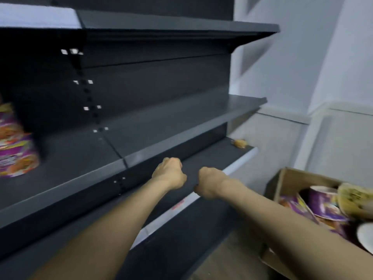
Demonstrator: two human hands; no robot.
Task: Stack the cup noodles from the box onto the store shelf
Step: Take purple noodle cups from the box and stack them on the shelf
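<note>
Purple cup noodles [14,142] stand stacked at the far left of the dark middle shelf [161,126]. A cardboard box [292,178] at the lower right holds several more purple cups [325,205], lying tilted. My left hand [169,173] and my right hand [210,182] are stretched out side by side in front of the lower shelf [212,158], both with fingers curled downward and nothing visible in them. The fingertips are hidden from view.
An upper dark shelf [181,25] runs overhead. A small tan object [240,143] lies at the right end of the lower shelf. A pale wall and tiled floor lie to the right, beyond the shelving.
</note>
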